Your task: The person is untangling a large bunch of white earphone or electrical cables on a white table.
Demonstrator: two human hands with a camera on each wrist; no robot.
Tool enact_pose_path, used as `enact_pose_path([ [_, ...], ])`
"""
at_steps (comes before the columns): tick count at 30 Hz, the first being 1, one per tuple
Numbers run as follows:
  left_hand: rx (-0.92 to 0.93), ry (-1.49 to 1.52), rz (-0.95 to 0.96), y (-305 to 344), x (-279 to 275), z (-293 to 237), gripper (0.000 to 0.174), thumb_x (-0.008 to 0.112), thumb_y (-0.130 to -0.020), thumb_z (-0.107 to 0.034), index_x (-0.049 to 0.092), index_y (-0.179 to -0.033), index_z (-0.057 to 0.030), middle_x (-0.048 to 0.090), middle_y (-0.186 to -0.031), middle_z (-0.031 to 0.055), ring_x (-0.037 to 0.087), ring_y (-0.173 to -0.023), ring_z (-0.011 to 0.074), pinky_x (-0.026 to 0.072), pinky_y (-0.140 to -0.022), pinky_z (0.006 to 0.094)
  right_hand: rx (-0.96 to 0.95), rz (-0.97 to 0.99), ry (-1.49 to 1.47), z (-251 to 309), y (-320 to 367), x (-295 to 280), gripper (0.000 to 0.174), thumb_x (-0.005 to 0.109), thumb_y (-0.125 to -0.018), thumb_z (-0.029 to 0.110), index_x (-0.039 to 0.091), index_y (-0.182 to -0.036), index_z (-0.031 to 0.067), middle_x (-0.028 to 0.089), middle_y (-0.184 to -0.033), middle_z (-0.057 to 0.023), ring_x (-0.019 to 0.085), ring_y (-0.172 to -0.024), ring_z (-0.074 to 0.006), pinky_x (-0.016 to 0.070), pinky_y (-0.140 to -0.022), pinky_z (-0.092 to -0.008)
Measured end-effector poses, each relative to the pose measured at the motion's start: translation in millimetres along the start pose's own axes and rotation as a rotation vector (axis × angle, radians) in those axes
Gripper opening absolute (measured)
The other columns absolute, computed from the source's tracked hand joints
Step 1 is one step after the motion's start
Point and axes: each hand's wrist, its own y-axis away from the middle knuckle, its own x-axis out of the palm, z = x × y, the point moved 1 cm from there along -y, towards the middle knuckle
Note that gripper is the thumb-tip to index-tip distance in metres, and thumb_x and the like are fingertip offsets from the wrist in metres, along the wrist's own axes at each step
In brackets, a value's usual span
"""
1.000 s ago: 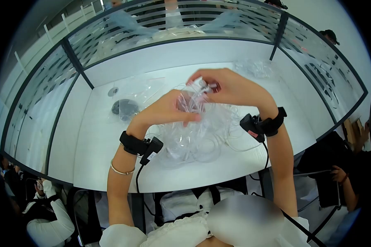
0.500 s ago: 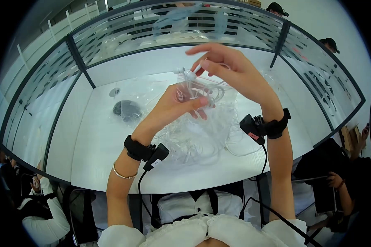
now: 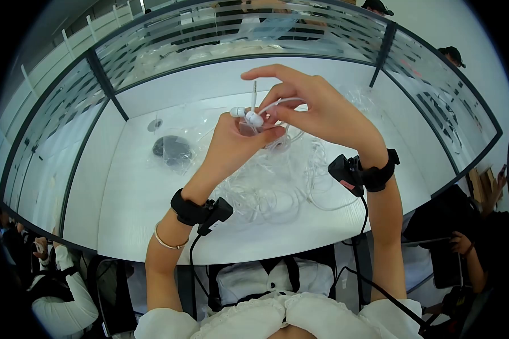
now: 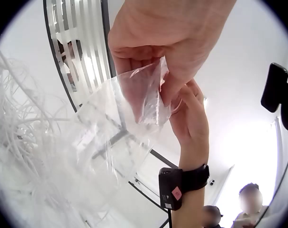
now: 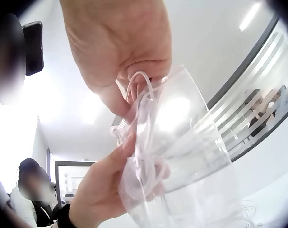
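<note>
My left hand (image 3: 232, 144) grips a clear plastic bag (image 4: 106, 137) by its upper part, and the bag hangs below the fingers. White earphones (image 3: 254, 118) with a coiled white cable (image 5: 146, 166) are at the bag's mouth; a plug sticks up beside the earbuds. My right hand (image 3: 316, 107) pinches the white cable between thumb and fingers, right beside the left hand, with its index finger stretched out. In the right wrist view, the cable loops over under the right fingers (image 5: 134, 90), and part of the coil shows through the plastic.
Tangled white cables and clear bags (image 3: 265, 195) cover the middle of the white table (image 3: 135, 226). A bagged dark round item (image 3: 174, 150) lies at the left. Low panels with striped glass (image 3: 237, 70) enclose the far side and flanks. Another clear bag (image 3: 359, 99) is at the back right.
The earbuds and plug now show above the left hand, where both hands earlier covered the bundle. The right hand rose, then came slightly down and left. The bag hangs lower behind the left hand.
</note>
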Motion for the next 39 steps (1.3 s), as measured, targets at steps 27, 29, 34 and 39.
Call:
enact_pose_path([
  [27, 0.189, -0.093, -0.180, 3, -3, -3, 0.045, 0.041, -0.104, -0.036, 0.064, -0.100, 0.0026, 0.062, -0.074, 0.0042, 0.057, -0.061, 0.0073, 0.0455, -0.054, 0.0218, 0.198, 0.029, -0.123, -2, 15, 5, 0.023, 0.058, -0.090, 0.005, 0.061, -0.112, -0.0004, 0.069, -0.084, -0.0079, 0.067, -0.070, -0.0137, 0.0533, -0.064, -0.0244],
  [29, 0.202, -0.084, -0.175, 3, -4, -6, 0.044, 0.042, -0.103, -0.035, 0.066, -0.101, 0.0018, 0.061, -0.073, 0.0022, 0.054, -0.060, 0.0056, 0.0435, -0.054, 0.0208, 0.215, 0.058, -0.087, -1, 16, 6, 0.023, 0.058, -0.090, 0.004, 0.062, -0.112, -0.0013, 0.070, -0.085, -0.0089, 0.067, -0.070, -0.0141, 0.0531, -0.064, -0.0243],
  [34, 0.218, -0.040, -0.125, 2, -6, -9, 0.043, 0.042, -0.104, -0.033, 0.066, -0.108, 0.0019, 0.062, -0.075, 0.0016, 0.054, -0.063, 0.0045, 0.0427, -0.056, 0.0198, 0.109, 0.177, 0.163, -12, 14, 11, 0.021, 0.062, -0.084, 0.008, 0.065, -0.105, 0.0051, 0.069, -0.082, -0.0088, 0.064, -0.069, -0.0162, 0.0511, -0.064, -0.0276],
  [39, 0.233, 0.076, -0.118, 0, -5, -13, 0.042, 0.041, -0.104, -0.032, 0.064, -0.112, 0.0032, 0.065, -0.079, 0.0052, 0.060, -0.064, 0.0082, 0.0452, -0.057, 0.0199, -0.058, -0.149, 0.234, -10, 15, 6, 0.021, 0.069, -0.081, 0.016, 0.065, -0.100, 0.0076, 0.067, -0.089, -0.0051, 0.063, -0.077, -0.0161, 0.0504, -0.067, -0.0283],
])
